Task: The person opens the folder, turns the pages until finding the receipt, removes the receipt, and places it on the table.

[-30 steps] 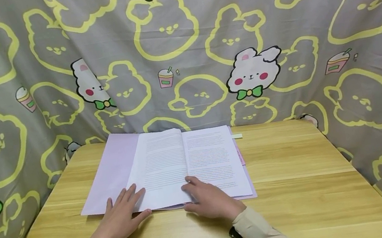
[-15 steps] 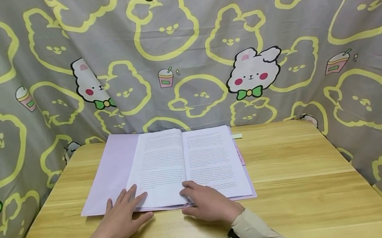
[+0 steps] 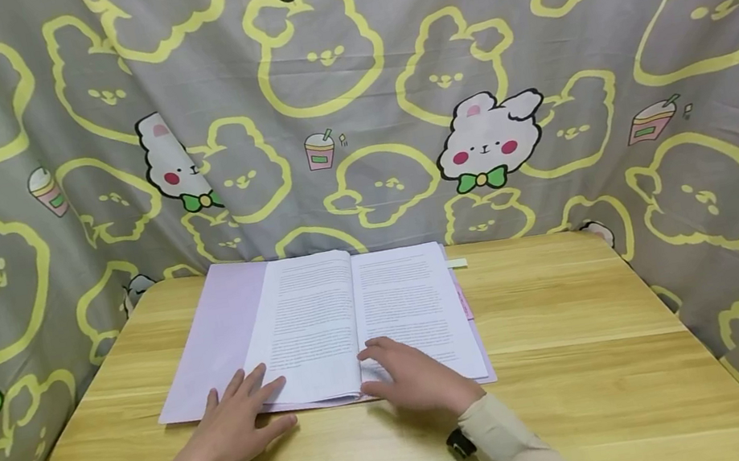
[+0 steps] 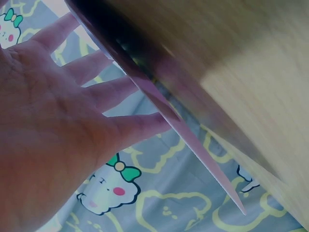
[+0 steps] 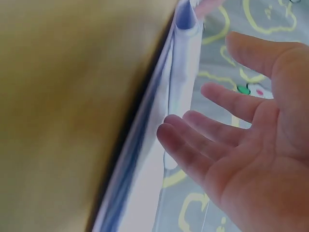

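An open book (image 3: 309, 306) of printed pages lies on the table, its lilac cover (image 3: 219, 337) folded out to the left. My left hand (image 3: 229, 425) rests with spread fingers on the lower left page and cover; the left wrist view shows its fingertips at the cover's edge (image 4: 193, 147). Over the lower end of the gutter is my right hand (image 3: 420, 381), fingers slightly bent. In the right wrist view those fingers (image 5: 186, 150) pinch nothing, and the curved page edges (image 5: 186, 67) stand beside them. Whether they touch the paper I cannot tell.
The wooden table (image 3: 587, 390) extends around the book. A pale green tab (image 3: 457, 264) and a pink tab (image 3: 465, 302) stick out of its right side. A grey curtain (image 3: 375, 91) with cartoon prints hangs behind and at both sides. The right wrist wears a black watch (image 3: 460, 444).
The left page has come to lie flatter. My right hand shifted slightly left and down, then back right and up off the left page's edge. The left hand has stayed nearly still.
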`<state>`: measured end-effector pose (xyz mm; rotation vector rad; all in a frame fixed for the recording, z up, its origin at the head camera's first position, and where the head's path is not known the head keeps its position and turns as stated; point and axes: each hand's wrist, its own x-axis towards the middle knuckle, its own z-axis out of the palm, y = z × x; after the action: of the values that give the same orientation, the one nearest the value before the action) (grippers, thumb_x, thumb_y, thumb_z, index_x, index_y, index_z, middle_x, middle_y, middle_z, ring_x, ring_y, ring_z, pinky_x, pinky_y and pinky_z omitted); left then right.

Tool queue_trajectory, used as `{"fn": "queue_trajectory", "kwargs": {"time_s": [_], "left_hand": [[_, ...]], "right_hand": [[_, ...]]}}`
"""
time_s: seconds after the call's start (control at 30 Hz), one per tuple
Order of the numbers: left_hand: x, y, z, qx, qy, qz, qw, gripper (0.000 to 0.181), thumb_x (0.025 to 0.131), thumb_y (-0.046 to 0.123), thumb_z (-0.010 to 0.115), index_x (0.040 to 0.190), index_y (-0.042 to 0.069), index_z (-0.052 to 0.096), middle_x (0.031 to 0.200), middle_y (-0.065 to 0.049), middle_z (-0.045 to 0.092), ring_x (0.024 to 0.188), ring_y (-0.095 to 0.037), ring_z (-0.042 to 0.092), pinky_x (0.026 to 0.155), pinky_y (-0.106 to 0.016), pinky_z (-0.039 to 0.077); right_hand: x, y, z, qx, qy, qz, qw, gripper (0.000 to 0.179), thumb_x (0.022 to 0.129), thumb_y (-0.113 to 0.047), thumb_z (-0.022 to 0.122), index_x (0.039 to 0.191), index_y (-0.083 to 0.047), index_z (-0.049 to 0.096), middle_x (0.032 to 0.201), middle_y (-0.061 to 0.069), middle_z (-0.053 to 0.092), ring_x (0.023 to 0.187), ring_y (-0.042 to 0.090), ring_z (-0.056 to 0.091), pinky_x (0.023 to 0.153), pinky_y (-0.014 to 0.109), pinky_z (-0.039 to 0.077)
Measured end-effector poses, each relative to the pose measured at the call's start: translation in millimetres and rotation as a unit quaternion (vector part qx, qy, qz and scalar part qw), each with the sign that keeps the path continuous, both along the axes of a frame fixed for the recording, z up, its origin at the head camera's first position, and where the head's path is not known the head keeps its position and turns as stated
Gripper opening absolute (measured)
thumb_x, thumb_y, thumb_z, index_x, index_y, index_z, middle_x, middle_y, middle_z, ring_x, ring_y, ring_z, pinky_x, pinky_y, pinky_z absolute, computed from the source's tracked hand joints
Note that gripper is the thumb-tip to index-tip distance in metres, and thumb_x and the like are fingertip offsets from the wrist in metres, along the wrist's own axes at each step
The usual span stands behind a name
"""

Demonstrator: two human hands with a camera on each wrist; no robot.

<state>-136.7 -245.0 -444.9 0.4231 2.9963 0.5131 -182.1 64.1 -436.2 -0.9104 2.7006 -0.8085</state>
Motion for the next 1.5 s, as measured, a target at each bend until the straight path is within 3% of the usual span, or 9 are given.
{"fn": "queue_trajectory", "kwargs": {"time_s": [0.3,0.5,0.77,1.1,1.5], "left_hand": [[0.4,-0.2,0.6,-0.001,-0.003,-0.001,1.0000,0.076,0.090,0.066,0.064,0.145,0.015,0.059,0.160,-0.022,0.040,0.147,-0.055,0.027,0.108,-0.084,0.016],[-0.1,-0.6,-0.6,-0.003,0.000,-0.002,1.0000,0.076,0.090,0.066,0.064,0.146,0.015,0.059,0.160,-0.022,0.039,0.147,-0.056,0.028,0.108,-0.084,0.016],[-0.8,-0.3,-0.8,-0.001,-0.002,-0.002,1.0000,0.074,0.092,0.065,0.063,0.146,0.015,0.059,0.160,-0.022,0.039,0.147,-0.055,0.028,0.108,-0.084,0.016],[-1.9,-0.4,-1.7,-0.007,-0.005,-0.002,1.0000,0.073,0.091,0.064,0.064,0.145,0.015,0.060,0.160,-0.022,0.040,0.147,-0.055,0.029,0.107,-0.084,0.017],[-3.1,-1.5,-4.2,-0.010,-0.003,-0.003,0.9999,0.073,0.091,0.065,0.064,0.145,0.016,0.060,0.160,-0.021,0.040,0.147,-0.055,0.029,0.107,-0.084,0.018]], "right_hand": [[-15.9,25.1,5.4,-0.044,0.003,-0.034,0.9984,0.049,0.101,-0.033,0.064,0.140,-0.003,0.058,0.145,0.013,0.057,0.136,0.030,0.054,0.114,0.047,0.042],[-22.9,40.6,8.1,-0.072,-0.017,-0.076,0.9943,0.052,0.100,-0.031,0.066,0.143,-0.004,0.056,0.143,0.014,0.059,0.125,0.034,0.061,0.105,0.049,0.049],[-33.1,58.9,7.4,-0.094,-0.045,-0.132,0.9858,0.058,0.100,-0.036,0.066,0.149,-0.008,0.052,0.147,0.012,0.057,0.128,0.033,0.060,0.103,0.051,0.051],[-43.2,82.3,7.0,-0.082,-0.047,-0.175,0.9801,0.061,0.101,-0.037,0.064,0.153,-0.008,0.047,0.149,0.018,0.054,0.125,0.040,0.061,0.101,0.055,0.051],[-51.2,105.7,1.6,-0.087,-0.067,-0.221,0.9691,0.063,0.103,-0.038,0.061,0.154,-0.006,0.044,0.154,0.022,0.048,0.138,0.042,0.050,0.107,0.059,0.046]]}}
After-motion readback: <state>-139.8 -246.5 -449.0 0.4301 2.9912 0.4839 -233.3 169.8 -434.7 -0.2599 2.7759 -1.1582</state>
